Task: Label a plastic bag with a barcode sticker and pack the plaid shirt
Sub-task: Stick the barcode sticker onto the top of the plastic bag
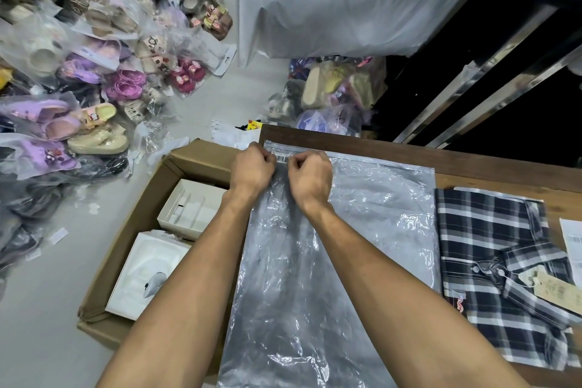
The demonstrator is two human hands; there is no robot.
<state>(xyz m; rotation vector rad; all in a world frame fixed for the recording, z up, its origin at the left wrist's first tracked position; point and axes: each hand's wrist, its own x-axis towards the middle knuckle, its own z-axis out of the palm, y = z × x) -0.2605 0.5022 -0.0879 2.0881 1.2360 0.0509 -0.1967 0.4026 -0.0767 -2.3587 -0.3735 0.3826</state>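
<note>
1. Far out to the left of my hands, bagged slippers and sandals (94,79) lie heaped on the pale floor.
2. Just left of and below my left forearm sits an open cardboard box (132,230) holding a white tray (192,209) and, nearer to me, a white moulded insert (148,271).
3. My left hand (252,168) is curled into a loose fist, fingertips pressed down on the left end of the barcode sticker (282,158).
4. The sticker lies between my two hands, at the far left corner of the plastic bag (362,230), just under the bag's zip strip. I can see only a short piece of it, with black bars, in the gap between my knuckles.
5. My right hand (310,178) is curled the same way, fingertips down on the sticker's right end. The two hands are close together, nearly touching.
6. The plastic bag lies flat and crinkled on the wooden table (472,167), running from under my hands back toward me beneath both forearms.
7. Right of my right forearm, just beside the bag's right edge, the plaid shirt (500,277) lies folded on the table, outside the bag, with a paper hang tag (554,288) at its collar.
8. At the far right edge lies a white sheet of labels (571,239), partly cut off.
</note>
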